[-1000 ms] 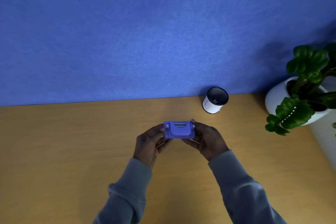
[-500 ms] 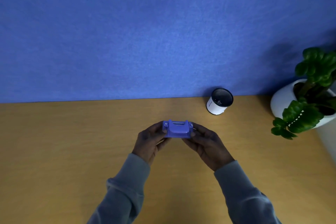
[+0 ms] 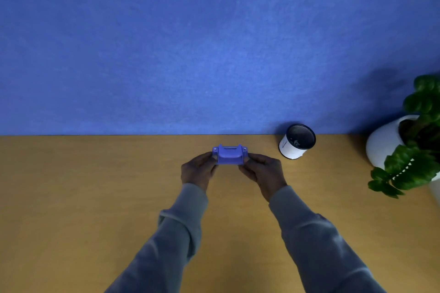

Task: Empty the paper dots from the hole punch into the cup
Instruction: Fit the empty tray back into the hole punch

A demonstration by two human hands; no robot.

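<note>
On the wooden desk (image 3: 95,197), the white cup (image 3: 291,148) is stood by the blue wall, to the right of and beyond the hands, nearer the right hand (image 3: 262,171). The blue hole punch (image 3: 229,155) is gripped at its ends by both the right and the left hand (image 3: 197,170), long axis left-right, well apart from the cup.

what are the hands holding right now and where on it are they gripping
Both hands hold the blue hole punch by its two short ends: the left hand pinches the left end, the right hand the right end.
</note>
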